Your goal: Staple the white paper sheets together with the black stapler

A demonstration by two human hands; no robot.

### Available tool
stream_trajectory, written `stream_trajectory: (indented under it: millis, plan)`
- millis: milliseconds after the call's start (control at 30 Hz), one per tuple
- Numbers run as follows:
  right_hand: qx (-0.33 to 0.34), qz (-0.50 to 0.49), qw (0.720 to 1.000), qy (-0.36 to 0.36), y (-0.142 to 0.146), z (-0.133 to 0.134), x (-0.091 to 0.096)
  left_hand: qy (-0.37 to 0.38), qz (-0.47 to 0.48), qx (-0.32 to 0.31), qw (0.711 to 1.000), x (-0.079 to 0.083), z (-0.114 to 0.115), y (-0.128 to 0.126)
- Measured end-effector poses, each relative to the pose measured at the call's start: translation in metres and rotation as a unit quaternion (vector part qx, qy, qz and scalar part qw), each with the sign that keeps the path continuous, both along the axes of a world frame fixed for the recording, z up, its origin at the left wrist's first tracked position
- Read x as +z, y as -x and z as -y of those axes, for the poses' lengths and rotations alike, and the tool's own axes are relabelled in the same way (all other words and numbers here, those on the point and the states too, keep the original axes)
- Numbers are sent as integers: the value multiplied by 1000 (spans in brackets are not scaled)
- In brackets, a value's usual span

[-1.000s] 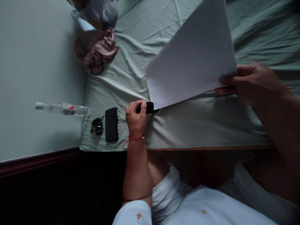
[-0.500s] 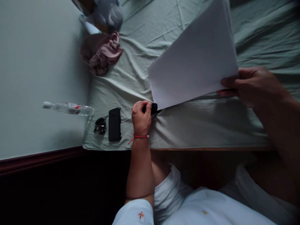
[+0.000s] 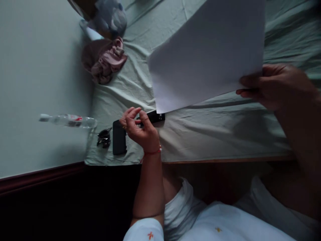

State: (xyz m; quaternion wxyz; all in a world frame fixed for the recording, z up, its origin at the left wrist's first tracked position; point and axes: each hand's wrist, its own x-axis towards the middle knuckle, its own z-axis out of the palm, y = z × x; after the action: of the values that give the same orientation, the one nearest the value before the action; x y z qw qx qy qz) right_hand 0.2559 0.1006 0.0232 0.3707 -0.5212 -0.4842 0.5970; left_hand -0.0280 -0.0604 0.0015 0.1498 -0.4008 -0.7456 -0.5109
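Note:
My right hand pinches the lower right edge of a large sheet of white paper, thumb on top and fingers beneath. The paper slants over the cloth, and whether it is more than one sheet I cannot tell. My left hand, with a red string at its wrist, has its fingers apart and curled. Just behind its thumb lies a long black object with small shiny spots; its kind is unclear. Near those fingertips is a black phone-like slab, partly covered by the hand.
Keys or a similar dark metal bunch lie left of the slab. A clear plastic bottle is on its side against the wall. Crumpled pink cloth and a plastic bag sit farther back on the wrinkled green sheet.
My left hand has let go of the black object and shifted left, its fingers loosening. The paper in my right hand has risen slightly and appears larger. The view has shifted a little.

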Motion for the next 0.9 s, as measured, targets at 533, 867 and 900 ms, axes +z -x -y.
stream_trajectory:
  millis: [533, 867, 900]
  plan:
    - [128, 5, 992, 2, -8, 3, -6, 2, 335, -206, 919, -1, -1, 1]
    - [34, -2, 999, -7, -2, 5, 1, 0, 404, -212, 890, 0, -9, -9]
    - [24, -2, 1000, -15, -3, 5, 0, 1, 427, -226, 876, 0, -9, -9]
